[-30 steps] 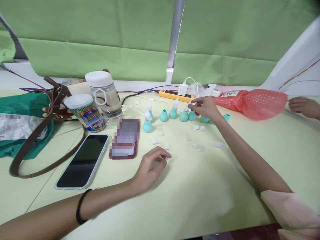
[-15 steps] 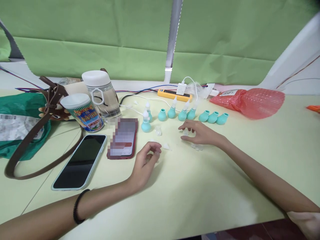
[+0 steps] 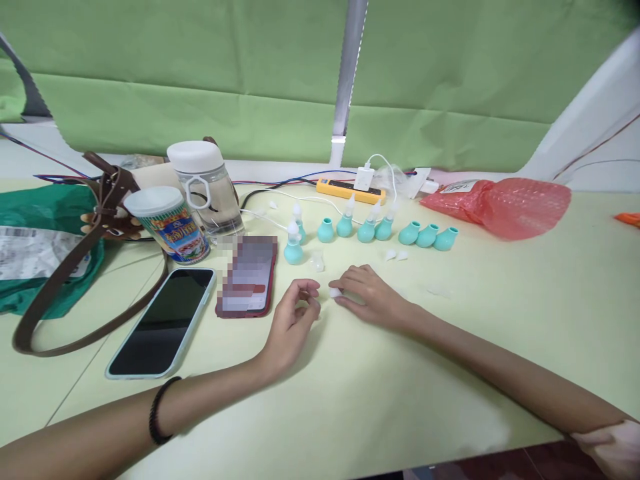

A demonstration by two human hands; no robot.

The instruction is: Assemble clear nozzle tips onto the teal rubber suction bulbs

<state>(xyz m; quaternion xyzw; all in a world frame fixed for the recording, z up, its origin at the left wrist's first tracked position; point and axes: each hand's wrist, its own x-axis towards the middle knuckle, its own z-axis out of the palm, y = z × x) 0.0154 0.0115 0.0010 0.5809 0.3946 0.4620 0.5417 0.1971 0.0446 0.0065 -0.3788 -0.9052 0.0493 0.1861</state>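
my right hand (image 3: 371,297) pinches a small white tip (image 3: 335,293), nearer me than the teal bulbs (image 3: 325,231); my left hand (image 3: 290,321) curls loosely beside it, and i can't tell whether it holds anything.

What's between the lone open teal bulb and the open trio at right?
Head view: three teal bulbs with translucent nozzles, standing between the lone open bulb and the open trio.
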